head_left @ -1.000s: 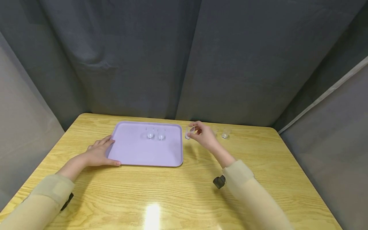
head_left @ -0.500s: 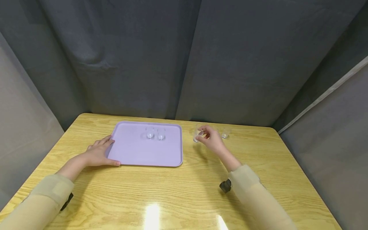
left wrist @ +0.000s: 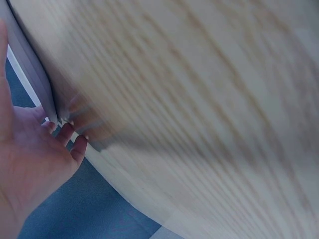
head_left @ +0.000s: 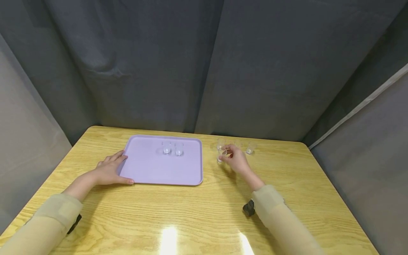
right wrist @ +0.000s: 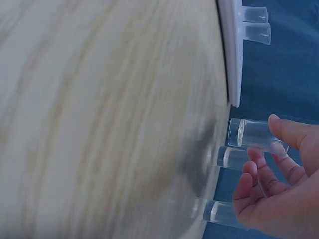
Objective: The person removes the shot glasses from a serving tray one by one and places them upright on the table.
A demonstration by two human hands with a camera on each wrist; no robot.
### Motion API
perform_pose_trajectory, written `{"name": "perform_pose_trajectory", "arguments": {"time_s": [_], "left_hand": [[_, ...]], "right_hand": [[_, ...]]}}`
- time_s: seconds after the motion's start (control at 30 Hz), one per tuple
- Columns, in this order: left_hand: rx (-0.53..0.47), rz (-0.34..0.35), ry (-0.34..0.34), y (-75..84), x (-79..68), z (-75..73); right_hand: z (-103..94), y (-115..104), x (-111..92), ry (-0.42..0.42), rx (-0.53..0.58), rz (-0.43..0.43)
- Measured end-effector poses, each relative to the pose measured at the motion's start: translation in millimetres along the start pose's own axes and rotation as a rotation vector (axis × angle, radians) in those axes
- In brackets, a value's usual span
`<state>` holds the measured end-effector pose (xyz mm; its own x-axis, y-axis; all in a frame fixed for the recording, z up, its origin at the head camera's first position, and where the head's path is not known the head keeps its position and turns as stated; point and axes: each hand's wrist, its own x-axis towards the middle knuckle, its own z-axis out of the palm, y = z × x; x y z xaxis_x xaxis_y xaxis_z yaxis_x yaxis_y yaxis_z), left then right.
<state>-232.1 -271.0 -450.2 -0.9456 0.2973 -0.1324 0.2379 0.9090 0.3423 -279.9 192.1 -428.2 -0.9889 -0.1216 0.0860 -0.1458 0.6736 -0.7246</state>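
My right hand (head_left: 236, 160) holds a small clear glass (right wrist: 254, 134) between thumb and fingers, upright, to the right of the tray. Whether its base touches the table cannot be told. Just behind it stands another clear glass (head_left: 221, 143). Two more stand farther right, a faint glass (head_left: 237, 143) behind the hand and a glass (head_left: 250, 148) beyond it. On the lilac tray (head_left: 159, 170), a left glass (head_left: 166, 148) and a right glass (head_left: 179, 149) stand side by side. My left hand (head_left: 109, 170) rests spread at the tray's near left corner, fingers along the left rim, thumb at the front rim.
The wooden table (head_left: 178, 212) carries the tray and glasses. A dark grey curtain (head_left: 153, 71) hangs close behind its back edge. Light grey panels stand at the left side (head_left: 25, 134) and right side (head_left: 366, 141).
The right hand has moved right, away from the tray, and then slightly nearer to me with the glass. The left hand and tray have stayed in place.
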Motion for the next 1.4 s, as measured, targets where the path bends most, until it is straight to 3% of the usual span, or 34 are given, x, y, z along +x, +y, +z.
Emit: {"name": "perform_pose_trajectory", "arguments": {"time_s": [0.37,0.67,1.4], "left_hand": [[0.001,-0.004,0.002,-0.4,1.0,1.6],[0.003,-0.005,0.004,-1.2,2.1,2.2],[0.005,0.003,0.013,-1.5,0.8,2.1]], "right_hand": [[4.8,7,0,-0.026,0.003,-0.008],[2.6,7,-1,-0.046,0.006,0.034],[-30.6,-20,-10,-0.059,-0.021,0.004]]}}
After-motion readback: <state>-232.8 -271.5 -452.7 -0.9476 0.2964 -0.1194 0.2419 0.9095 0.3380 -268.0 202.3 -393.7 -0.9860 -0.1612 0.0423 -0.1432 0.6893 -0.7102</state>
